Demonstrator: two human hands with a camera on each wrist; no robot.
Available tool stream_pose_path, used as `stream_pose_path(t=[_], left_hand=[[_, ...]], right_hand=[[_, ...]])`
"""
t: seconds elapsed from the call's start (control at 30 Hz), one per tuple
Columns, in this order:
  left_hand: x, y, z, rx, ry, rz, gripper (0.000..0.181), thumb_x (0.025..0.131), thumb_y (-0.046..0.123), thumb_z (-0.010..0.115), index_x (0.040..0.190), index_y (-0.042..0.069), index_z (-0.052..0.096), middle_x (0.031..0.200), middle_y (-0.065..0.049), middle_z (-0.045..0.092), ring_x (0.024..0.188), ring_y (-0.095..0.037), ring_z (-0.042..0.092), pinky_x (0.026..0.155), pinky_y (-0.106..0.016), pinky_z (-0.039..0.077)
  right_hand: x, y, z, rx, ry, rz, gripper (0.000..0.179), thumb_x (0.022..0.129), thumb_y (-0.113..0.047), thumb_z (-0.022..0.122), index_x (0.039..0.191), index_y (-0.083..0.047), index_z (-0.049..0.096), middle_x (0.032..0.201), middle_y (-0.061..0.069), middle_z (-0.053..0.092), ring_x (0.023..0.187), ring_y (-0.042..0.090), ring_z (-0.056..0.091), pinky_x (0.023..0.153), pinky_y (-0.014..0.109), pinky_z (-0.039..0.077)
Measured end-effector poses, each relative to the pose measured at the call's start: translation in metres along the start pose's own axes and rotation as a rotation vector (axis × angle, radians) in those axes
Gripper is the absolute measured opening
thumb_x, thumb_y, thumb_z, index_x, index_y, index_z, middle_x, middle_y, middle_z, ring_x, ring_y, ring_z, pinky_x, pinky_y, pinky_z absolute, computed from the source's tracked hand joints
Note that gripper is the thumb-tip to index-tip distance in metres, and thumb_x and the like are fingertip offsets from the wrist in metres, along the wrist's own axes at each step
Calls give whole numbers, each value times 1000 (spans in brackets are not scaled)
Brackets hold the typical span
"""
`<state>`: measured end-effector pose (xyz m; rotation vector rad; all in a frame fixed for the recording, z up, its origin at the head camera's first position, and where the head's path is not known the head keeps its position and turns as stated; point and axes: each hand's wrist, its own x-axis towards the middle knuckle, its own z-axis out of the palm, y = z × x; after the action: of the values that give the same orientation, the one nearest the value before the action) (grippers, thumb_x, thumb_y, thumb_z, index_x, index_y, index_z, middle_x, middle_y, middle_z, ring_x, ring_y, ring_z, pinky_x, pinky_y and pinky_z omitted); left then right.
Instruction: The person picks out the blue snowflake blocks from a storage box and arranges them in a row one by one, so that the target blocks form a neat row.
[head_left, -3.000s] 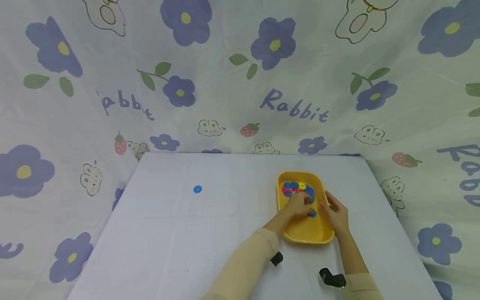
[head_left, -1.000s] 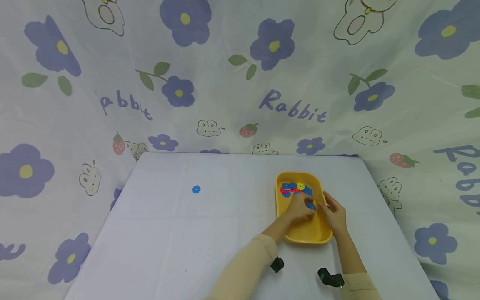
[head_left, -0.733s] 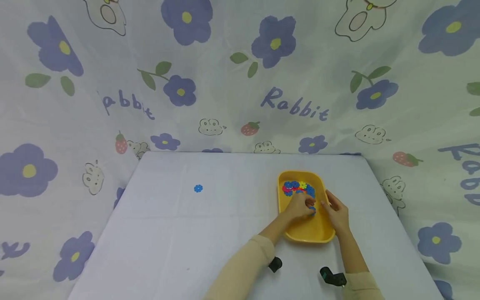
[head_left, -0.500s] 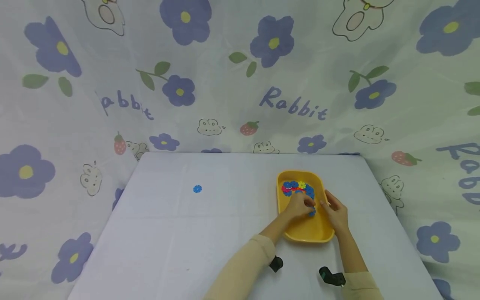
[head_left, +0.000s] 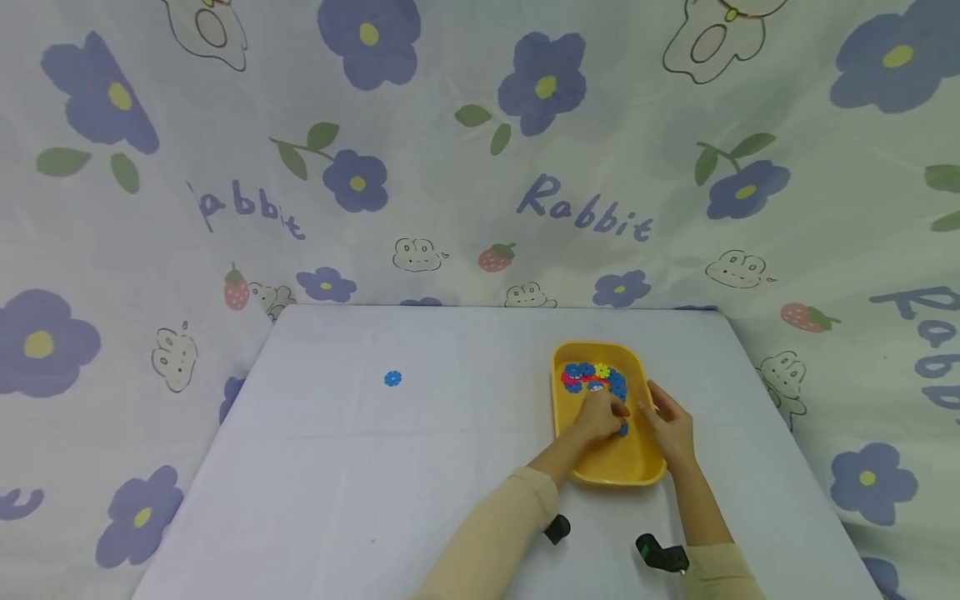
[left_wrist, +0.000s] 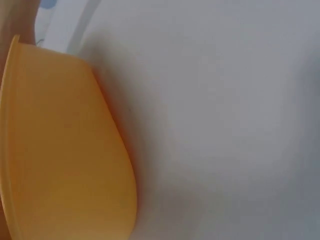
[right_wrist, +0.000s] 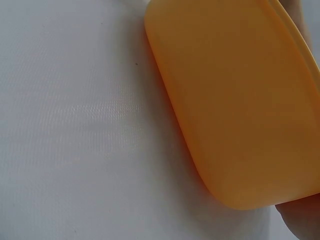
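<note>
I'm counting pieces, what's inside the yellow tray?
Blue, red and yellow pieces toward the far end of the yellow tray, a blue one by the left hand; whatever that hand covers is hidden.

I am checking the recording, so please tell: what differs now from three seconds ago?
Inside the yellow tray, the left hand has drawn its fingers closer together beside a blue piece; whether it grips this piece, I cannot tell. The right hand still holds the tray's right side, and the lone blue disc stays on the table.
</note>
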<state>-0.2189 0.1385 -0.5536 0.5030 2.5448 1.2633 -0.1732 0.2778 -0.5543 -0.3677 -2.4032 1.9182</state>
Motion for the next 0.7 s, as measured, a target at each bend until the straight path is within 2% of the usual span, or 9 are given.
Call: stream_pose_path(t=[0.13,0.2,0.37,0.53,0.6,0.7], left_hand=[[0,-1,-1,-190,2,2,18,74,-2,75,92,0,74,86,-6,72,74,-5,63,64,-11,48],[0,-1,-2,-258,0,-26,22,71,-2,78,93,0,74,86,-7,72,73,-4,62,65,-12,48],[-1,1,-3,-434,10,-150,21,69,-7,77,89,0,75,82,-8,71,68,-6,61,63,-18,52],[-4,5,-1,-616,3,-273,19,72,-13,71,89,-3,73,72,-10,68,67,-25,69,61,-36,57],[-4,6,0,-662,-4,-281,19,75,-13,69,91,-4,73,72,-12,68,68,-32,69,60,-38,57],[-2,4,0,-706,-7,-254,19,78,-12,67,94,-4,72,76,-11,69,69,-31,69,61,-35,57]], right_hand=[[0,0,0,-3,-15,-21,57,95,-22,56,146,-8,33,150,14,31,135,35,32,82,2,39],[-1,0,0,-6,-27,-32,58,95,-23,55,146,-8,32,151,14,29,135,36,31,80,2,39],[-1,-2,0,-24,-25,-45,57,95,-23,56,146,-9,33,150,13,31,135,35,31,83,3,39],[0,-2,-1,-43,-23,-42,56,95,-22,55,145,-8,34,150,12,32,137,32,30,94,10,37],[0,-2,-2,-45,-26,-45,56,96,-21,55,145,-7,34,150,12,31,137,32,30,94,10,37],[-1,-4,-2,-43,-30,-44,55,96,-19,54,146,-7,33,150,13,31,137,32,29,91,7,37]])
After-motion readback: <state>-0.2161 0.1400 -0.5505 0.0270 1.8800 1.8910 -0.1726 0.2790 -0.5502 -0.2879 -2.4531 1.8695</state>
